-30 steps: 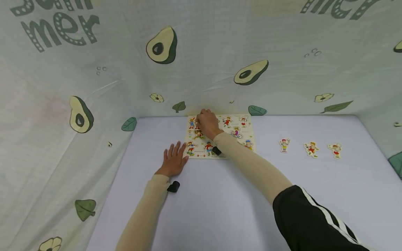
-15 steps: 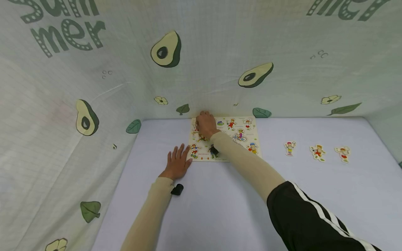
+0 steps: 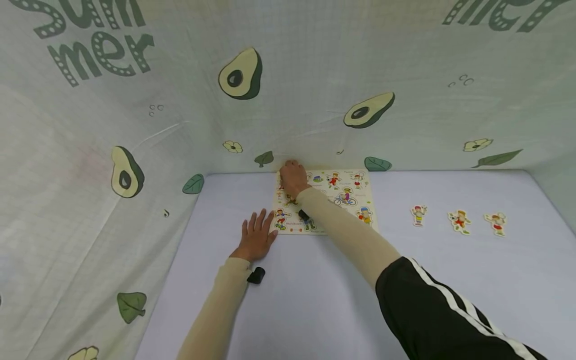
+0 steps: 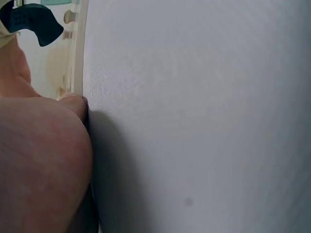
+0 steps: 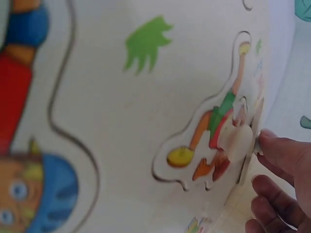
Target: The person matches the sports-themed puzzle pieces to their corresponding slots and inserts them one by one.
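My right hand (image 3: 294,178) is over the upper left part of a pale puzzle board (image 3: 362,196) printed with sporty children. In the right wrist view its thumb and fingertips (image 5: 266,138) pinch a small knob on a puzzle piece (image 5: 246,165), seen nearly edge-on at the board's surface; the piece's picture is hidden. A neighbouring piece with green shorts (image 5: 221,114) lies in its cut-out, its round knob (image 5: 236,144) showing. My left hand (image 3: 255,237) rests palm down with fingers spread, its fingertips at the board's left edge. The left wrist view shows mostly that hand's skin (image 4: 39,155).
Three loose puzzle pieces lie in a row on the white table (image 3: 315,290), right of the board: a figure in a striped top (image 3: 418,215), a football player (image 3: 459,222) and a figure in red (image 3: 496,223). An avocado-print cloth (image 3: 306,75) rises behind.
My right hand has shifted slightly left across the board, covering more of its upper left corner. The left hand keeps its place at the board's edge. The head view has shifted a little.
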{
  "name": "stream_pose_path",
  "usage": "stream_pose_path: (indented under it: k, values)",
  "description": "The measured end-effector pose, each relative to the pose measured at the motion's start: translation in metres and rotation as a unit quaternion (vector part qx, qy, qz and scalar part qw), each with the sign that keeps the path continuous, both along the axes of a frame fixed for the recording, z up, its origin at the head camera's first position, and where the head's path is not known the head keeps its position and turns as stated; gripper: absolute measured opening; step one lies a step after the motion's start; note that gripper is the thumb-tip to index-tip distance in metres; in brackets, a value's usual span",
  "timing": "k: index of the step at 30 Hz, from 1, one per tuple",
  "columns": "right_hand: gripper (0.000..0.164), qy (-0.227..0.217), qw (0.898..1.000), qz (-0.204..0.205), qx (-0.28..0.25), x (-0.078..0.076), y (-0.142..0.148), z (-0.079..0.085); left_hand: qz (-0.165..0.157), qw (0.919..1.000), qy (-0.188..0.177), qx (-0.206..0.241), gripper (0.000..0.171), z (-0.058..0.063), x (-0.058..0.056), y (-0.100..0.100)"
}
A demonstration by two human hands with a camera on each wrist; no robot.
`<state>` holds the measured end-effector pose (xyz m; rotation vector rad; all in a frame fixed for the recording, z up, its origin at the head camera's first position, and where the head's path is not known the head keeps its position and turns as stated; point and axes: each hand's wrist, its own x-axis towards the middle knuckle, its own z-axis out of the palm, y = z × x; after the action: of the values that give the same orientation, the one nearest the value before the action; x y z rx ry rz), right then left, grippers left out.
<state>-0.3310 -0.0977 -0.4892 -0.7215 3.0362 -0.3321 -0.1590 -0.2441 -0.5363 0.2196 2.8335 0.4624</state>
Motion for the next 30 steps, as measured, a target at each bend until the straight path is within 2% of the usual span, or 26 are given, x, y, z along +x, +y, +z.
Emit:
stream_pose_path:
  k: [7,11,15,23,30]
  values:
    - [0.018,0.022,1.000,-0.012,0.006,0.001,0.003,-0.002,0.001,1.0000,0.003,0.003,0.064,-0.002,-0.003,0.005]
    - [0.017,0.026,1.000,-0.001,-0.007,0.003,0.006,-0.001,0.008,0.9999,-0.007,0.000,0.065,-0.001,-0.002,0.005]
    - [0.015,0.039,0.999,0.014,-0.025,0.010,0.012,0.007,0.013,0.9998,-0.015,-0.004,0.066,-0.001,0.000,0.001]
    - [0.021,0.041,0.998,0.028,-0.037,0.036,0.052,0.034,0.009,0.9999,-0.007,0.007,0.067,-0.004,0.002,-0.002]
    - [0.020,0.054,0.996,-0.001,-0.075,0.062,0.102,0.049,0.009,0.9998,-0.004,0.019,0.066,0.001,0.004,0.002]
